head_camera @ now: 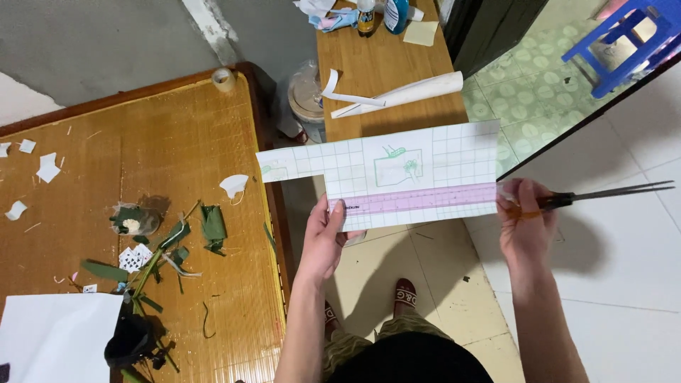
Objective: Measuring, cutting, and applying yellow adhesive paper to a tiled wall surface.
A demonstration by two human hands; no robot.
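Fingers (339,213) of the left hand (325,241) pinch the gridded paper sheet (397,174), right hand (526,220) is wrapped around open scissors (603,193).

Both forearms are bare, with no sleeves, watch or rings showing on the left hand (328,237) or the right hand (526,223). Lower down come a dark top, olive patterned shorts and red slippers (405,292) with pale markings

paper sheet (397,174) held up between both hands, left hand (328,237) at its near-left edge, right hand (526,220) with scissors (603,195) on the right. Mat (142,142) left, table (383,67) behind.
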